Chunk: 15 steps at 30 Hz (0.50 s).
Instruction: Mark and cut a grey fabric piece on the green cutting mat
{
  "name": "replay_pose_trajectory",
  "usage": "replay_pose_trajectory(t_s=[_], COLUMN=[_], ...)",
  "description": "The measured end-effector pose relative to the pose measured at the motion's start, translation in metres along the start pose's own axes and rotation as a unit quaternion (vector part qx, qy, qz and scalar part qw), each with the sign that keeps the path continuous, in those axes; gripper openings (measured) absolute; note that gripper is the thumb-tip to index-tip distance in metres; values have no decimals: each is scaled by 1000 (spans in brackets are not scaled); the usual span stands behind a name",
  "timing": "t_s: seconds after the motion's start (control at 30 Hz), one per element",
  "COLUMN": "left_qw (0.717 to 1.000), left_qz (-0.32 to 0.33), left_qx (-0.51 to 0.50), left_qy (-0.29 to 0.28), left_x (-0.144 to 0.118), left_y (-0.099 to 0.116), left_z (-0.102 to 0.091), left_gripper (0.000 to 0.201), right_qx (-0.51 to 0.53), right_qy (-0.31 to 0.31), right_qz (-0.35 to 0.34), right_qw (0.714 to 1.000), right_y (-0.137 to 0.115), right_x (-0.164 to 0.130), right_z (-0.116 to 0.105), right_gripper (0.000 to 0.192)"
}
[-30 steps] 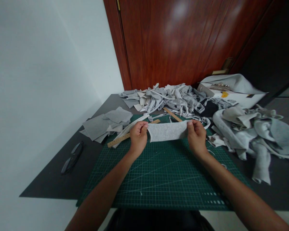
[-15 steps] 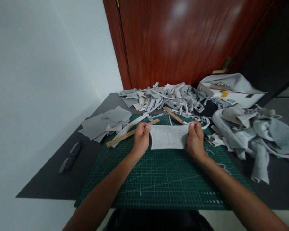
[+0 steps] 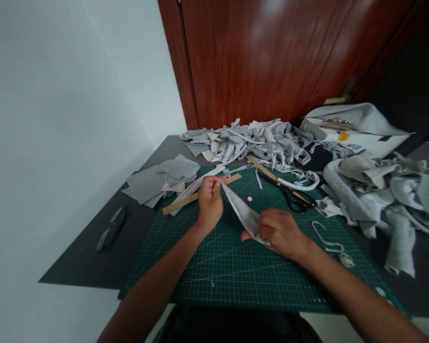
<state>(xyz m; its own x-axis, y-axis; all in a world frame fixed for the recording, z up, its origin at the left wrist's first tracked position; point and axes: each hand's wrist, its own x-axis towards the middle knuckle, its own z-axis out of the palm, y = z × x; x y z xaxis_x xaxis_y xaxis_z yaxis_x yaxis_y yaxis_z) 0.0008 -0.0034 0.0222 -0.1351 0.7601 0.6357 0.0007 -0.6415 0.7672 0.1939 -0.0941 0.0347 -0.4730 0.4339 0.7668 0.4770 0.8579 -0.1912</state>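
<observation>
A light grey piece of fabric (image 3: 242, 208) slants between my two hands above the green cutting mat (image 3: 207, 267). My left hand (image 3: 210, 200) pinches its upper left corner. Lower and to the right, my right hand (image 3: 280, 232) is closed on the other end, its thumb showing on the near side of the cloth. Behind my left hand lies a wooden ruler (image 3: 180, 206). Black-handled scissors (image 3: 297, 199) rest on the mat beyond my right hand, beside a second wooden ruler (image 3: 259, 165). A small pink disc (image 3: 249, 198) is on the mat behind the fabric.
Flat grey fabric pieces (image 3: 150, 183) and glasses (image 3: 111, 228) lie at the left. A heap of scraps (image 3: 250, 140) stretches along the back. On the right are crumpled cloths (image 3: 364, 190), a white box (image 3: 364, 142) and a soft tape measure or cord (image 3: 327, 238).
My right hand has swung down and toward me, turning the fabric from stretched flat to slanted and edge-on. My left hand keeps its corner. The scissors and pink disc are now uncovered.
</observation>
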Motion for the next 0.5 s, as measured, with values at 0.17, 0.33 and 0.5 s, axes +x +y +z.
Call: replay_pose_trajectory(t_s=[0.17,0.33,0.5], left_qw=[996,984,982], left_qz=[-46,-100,-127], left_qx=[-78,-146,-138], left_qy=[0,5,7], left_x=[-4,-8,-9], left_y=[-4,-5,-1], left_z=[7,10,8], left_gripper=[28,28,34], right_qx=[-70,-52,11], right_qy=[7,16,70], right_qz=[-118,-66,176], right_qw=[991,996,982], right_y=[-16,-12,-8], right_x=[5,-8,-15], right_z=[7,19,35], right_gripper=[40,25,38])
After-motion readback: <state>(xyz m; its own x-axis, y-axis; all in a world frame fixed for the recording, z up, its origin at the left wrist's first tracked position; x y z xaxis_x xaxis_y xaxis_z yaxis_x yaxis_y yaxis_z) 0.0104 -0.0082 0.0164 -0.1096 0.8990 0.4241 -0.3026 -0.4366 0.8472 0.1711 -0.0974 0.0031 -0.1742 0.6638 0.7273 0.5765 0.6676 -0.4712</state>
